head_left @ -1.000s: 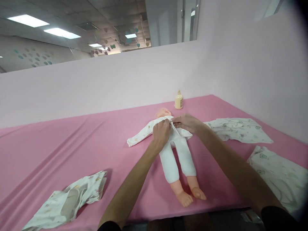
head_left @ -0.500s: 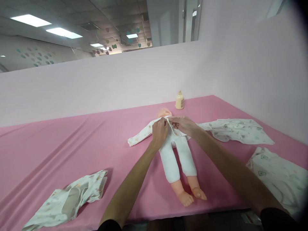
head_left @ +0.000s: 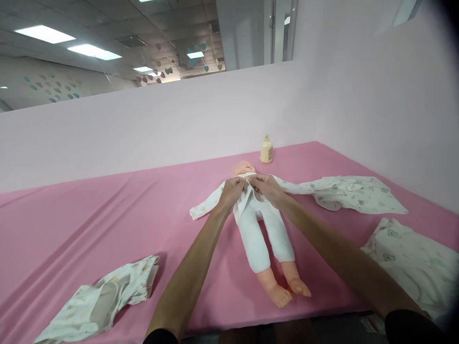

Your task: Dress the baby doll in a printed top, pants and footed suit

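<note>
A baby doll (head_left: 267, 234) lies on its back on the pink-covered table, head away from me and bare feet near the front edge. It has on a white long-sleeved baby shirt (head_left: 208, 204) with small prints. Over the doll's chest, my left hand (head_left: 232, 191) pinches the left front edge of the shirt near the neck. Close beside it, my right hand (head_left: 267, 187) pinches the other front edge, fingertips almost meeting the left ones. Below the hands the shirt front hangs apart. Whatever fastener lies between the fingers is hidden.
A cream pump bottle (head_left: 266, 150) stands behind the doll's head by the white wall (head_left: 161, 129). Printed baby clothes (head_left: 358, 193) lie right of the doll, with another printed garment (head_left: 412, 263) nearer me. A folded printed garment (head_left: 103, 301) rests at the front left.
My left hand has shifted slightly left and up, and a flap of the shirt front now shows beneath it. Both hands still pinch the shirt near the neck.
</note>
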`<control>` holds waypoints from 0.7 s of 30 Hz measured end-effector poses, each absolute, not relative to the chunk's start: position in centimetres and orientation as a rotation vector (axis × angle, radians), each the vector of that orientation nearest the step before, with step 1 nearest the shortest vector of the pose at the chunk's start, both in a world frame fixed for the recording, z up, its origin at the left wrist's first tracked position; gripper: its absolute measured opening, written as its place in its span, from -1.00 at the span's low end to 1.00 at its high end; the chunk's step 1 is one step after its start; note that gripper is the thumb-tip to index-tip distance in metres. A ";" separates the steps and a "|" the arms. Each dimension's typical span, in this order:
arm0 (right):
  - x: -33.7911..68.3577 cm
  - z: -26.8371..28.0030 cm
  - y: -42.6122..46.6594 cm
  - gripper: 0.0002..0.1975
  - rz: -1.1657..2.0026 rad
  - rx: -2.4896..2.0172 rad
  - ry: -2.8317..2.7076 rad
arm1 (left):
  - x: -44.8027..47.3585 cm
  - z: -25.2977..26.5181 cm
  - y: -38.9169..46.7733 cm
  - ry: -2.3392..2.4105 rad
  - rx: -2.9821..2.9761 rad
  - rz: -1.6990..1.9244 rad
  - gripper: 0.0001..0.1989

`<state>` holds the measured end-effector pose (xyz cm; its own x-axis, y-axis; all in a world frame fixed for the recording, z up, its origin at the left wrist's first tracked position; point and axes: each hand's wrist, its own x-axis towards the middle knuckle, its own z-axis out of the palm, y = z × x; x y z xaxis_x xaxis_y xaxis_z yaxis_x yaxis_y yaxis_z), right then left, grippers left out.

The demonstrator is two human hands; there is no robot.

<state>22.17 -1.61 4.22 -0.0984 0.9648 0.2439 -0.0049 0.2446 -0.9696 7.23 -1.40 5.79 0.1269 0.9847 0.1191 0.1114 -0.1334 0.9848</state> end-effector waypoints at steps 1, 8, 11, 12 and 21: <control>22.0 4.2 -1.7 -0.69 1.044 -0.984 -1.422 | 7.0 5.9 -1.4 1.097 1.388 1.131 -0.86; 21.7 4.5 -2.0 -0.67 0.670 -0.954 -1.704 | 6.4 6.0 -1.1 0.976 1.224 1.116 -0.78; 22.3 4.9 -2.0 -0.68 0.729 -0.948 -1.763 | 6.4 5.5 -0.7 1.024 1.269 1.118 -0.76; 22.5 5.0 -2.0 -0.69 0.763 -0.955 -1.767 | 6.5 5.4 -0.6 1.040 1.300 1.127 -0.77; 22.7 4.9 -1.8 -0.69 0.706 -0.940 -1.830 | 6.3 5.9 -1.0 1.086 1.411 1.061 -0.79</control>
